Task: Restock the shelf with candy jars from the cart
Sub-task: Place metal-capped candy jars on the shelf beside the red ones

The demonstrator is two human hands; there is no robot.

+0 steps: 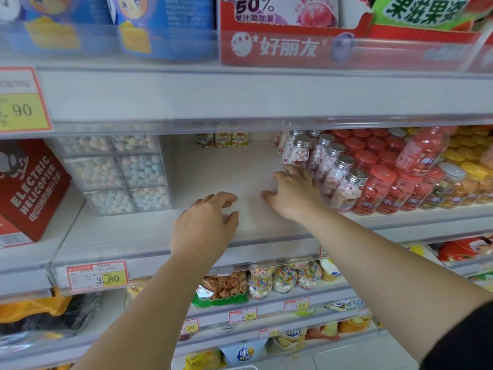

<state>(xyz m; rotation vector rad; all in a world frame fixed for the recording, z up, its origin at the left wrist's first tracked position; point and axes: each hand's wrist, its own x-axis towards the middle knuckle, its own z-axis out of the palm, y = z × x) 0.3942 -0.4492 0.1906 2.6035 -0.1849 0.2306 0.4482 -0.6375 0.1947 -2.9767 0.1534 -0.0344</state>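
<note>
A row of clear candy jars with silver lids, filled with pink and white sweets, runs front to back on the white shelf. My right hand lies with its fingers spread on the shelf against the left side of that row, fingertips touching a jar near the back. My left hand hovers over the shelf's front part with fingers loosely curled, holding nothing. Three small jars stand at the very back of the gap. The cart is out of view.
Stacked clear boxes of pastel candy border the gap on the left, with a red helicopter toy box beyond them. Red-lidded jars and yellow-lidded ones fill the right. A clear rail edges the shelf front above a price tag. Colourful candy jars sit one shelf below.
</note>
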